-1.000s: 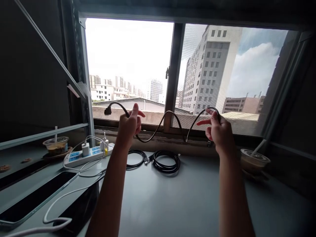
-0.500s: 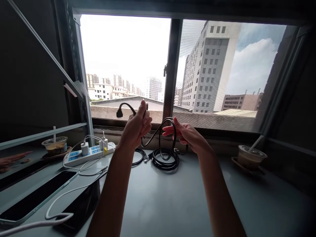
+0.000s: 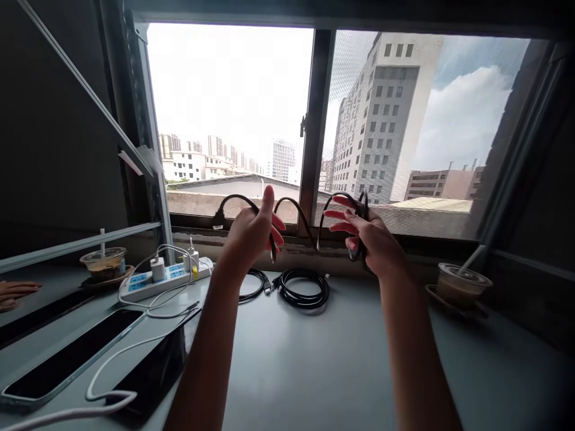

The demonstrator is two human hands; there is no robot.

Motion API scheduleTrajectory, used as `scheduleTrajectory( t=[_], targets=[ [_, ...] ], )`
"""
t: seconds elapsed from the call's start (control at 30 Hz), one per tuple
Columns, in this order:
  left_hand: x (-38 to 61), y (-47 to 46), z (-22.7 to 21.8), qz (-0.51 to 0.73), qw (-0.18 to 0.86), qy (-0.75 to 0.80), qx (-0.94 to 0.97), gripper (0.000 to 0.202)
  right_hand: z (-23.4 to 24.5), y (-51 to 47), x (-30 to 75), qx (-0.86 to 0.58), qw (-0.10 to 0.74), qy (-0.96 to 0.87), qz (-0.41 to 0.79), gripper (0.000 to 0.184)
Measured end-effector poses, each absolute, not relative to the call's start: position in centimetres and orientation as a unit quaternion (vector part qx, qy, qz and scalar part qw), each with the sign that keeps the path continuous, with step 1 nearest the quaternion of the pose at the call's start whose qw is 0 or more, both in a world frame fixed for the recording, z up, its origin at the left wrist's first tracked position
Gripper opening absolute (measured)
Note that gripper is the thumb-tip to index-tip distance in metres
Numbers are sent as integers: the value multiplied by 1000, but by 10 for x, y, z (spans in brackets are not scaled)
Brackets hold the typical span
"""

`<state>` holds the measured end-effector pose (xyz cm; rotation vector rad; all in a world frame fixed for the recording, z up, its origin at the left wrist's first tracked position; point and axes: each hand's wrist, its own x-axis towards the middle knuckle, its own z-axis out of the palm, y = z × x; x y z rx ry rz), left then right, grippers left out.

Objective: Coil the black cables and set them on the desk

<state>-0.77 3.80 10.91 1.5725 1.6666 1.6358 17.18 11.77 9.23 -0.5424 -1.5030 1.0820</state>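
A black cable (image 3: 294, 203) hangs in wavy loops between my two raised hands, above the desk and in front of the window. My left hand (image 3: 255, 232) holds it near one end, thumb up; the dark plug (image 3: 218, 219) on that end sticks out to the left. In my right hand (image 3: 369, 234) the cable is gripped by thumb and fingers, with some fingers spread and a bent part of cable around them. Below, a coiled black cable (image 3: 305, 304) lies on the desk, and a second black coil (image 3: 254, 293) is partly behind my left forearm.
A white power strip (image 3: 168, 276) with chargers and white cords stands at the left. Phones (image 3: 74, 353) lie nearer. Drink cups stand left (image 3: 105, 263) and right (image 3: 462, 284). Another person's hand (image 3: 18, 293) rests at the far left edge.
My right hand has moved right and slightly up, drawing the cable wider apart. The loop that hung over the coil is lifted away. My left hand's fingers have loosened somewhat.
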Motion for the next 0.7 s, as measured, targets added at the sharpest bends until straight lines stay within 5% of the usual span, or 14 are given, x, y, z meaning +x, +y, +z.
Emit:
scheduleTrajectory(
  t=[0.33,0.7],
  targets=[
    [8,45,108,497,278,544,616,72,85,95,136,-175,369,-751,518,33],
    [4,48,106,534,227,539,610,66,90,106,151,-230,426,-757,440,52]
  ],
)
